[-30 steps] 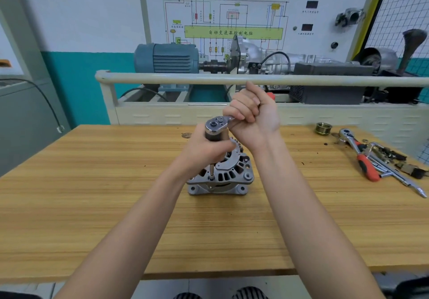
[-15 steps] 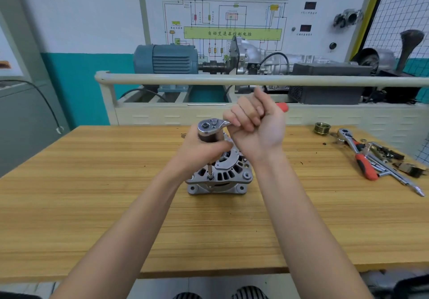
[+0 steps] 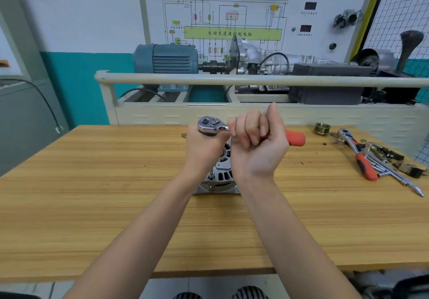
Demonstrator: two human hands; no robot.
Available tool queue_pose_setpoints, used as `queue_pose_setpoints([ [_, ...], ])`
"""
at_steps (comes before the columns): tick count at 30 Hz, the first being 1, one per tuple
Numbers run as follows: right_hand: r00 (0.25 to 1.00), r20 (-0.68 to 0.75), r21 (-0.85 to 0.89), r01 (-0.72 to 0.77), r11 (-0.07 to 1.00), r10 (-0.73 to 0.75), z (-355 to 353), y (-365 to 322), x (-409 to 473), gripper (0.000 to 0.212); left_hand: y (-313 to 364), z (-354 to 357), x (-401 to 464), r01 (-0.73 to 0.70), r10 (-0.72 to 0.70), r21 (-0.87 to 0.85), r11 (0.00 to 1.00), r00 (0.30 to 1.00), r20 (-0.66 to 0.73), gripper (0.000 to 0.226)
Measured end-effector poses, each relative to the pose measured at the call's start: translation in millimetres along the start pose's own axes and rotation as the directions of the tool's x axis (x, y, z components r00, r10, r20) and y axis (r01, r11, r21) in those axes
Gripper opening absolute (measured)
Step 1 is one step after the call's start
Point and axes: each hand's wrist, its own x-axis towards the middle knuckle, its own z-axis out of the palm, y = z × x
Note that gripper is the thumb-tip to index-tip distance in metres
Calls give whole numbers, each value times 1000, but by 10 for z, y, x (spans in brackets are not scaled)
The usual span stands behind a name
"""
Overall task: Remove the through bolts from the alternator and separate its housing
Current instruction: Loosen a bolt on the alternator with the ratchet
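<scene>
My right hand (image 3: 257, 145) is fisted around the ratchet wrench (image 3: 212, 125), its red handle end (image 3: 295, 138) poking out to the right. My left hand (image 3: 204, 150) is wrapped around the socket stem under the ratchet head. The alternator (image 3: 219, 178) sits mid-table on the wooden workbench (image 3: 92, 194), mostly hidden behind both hands. Spare tools (image 3: 371, 159) lie far right.

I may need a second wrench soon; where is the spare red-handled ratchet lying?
In the head view, the spare red-handled ratchet lies at the right end of the wooden table, among loose metal tools, just right of the ribbed brass-coloured pulley.
</scene>
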Motion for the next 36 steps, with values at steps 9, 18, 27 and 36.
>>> queue_pose_setpoints([
  [9,821,62,221,-566,795,567,-59,-151,555,47,50,-187,37,-20,-9,59,998,890,456,33],
  [18,996,-56,52,-68,996,71,-16,-37,101,53,24,-55,35,17,-21,27,999,990,137,32],
  [27,899,57,132,-437,890,434,-55,-129,418,48,45,-232,43,-16,-7,53,998,916,401,34],
  [36,934,-67,185,-333,925,350,-37,-77,404,56,47,-131,44,67,-59,-13,998,944,325,33],
])
